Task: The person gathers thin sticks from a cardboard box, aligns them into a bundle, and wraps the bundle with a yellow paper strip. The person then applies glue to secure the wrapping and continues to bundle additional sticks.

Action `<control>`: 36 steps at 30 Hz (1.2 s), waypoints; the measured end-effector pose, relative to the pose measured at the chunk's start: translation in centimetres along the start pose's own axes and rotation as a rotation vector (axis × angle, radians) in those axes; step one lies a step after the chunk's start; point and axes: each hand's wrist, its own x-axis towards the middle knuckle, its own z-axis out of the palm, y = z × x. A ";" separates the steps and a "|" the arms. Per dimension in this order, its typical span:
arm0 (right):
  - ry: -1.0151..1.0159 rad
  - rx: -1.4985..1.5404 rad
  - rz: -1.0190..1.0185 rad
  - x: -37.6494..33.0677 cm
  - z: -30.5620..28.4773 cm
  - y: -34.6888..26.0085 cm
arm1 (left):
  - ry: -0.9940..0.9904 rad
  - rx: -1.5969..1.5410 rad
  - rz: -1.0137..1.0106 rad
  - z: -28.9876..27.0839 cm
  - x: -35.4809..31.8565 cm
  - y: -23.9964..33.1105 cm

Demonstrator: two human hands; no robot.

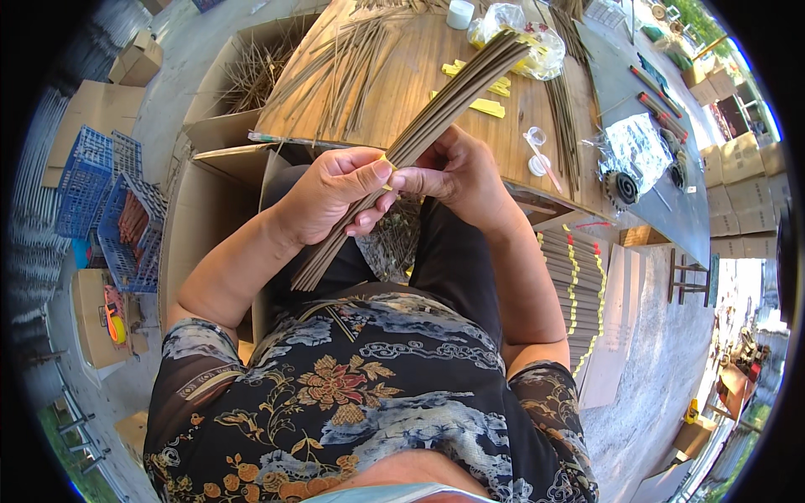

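A long bundle of thin brown sticks slants from lower left to upper right above my lap. My left hand is wrapped around its middle. My right hand pinches the bundle just beside it, where a yellow strip shows between the fingers. Both hands are over the near edge of a wooden table. More loose brown sticks lie spread on the table's left part, and yellow paper strips lie near its middle.
Bound stick bundles with yellow bands are stacked at my right. A clear plastic bag, small white cups and a foil sheet lie on the tables. Cardboard boxes and blue crates stand left.
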 end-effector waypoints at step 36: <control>0.272 0.987 -0.100 0.7 2.2 -4.9 | 0.012 0.666 0.240 2.0 0.5 -1.4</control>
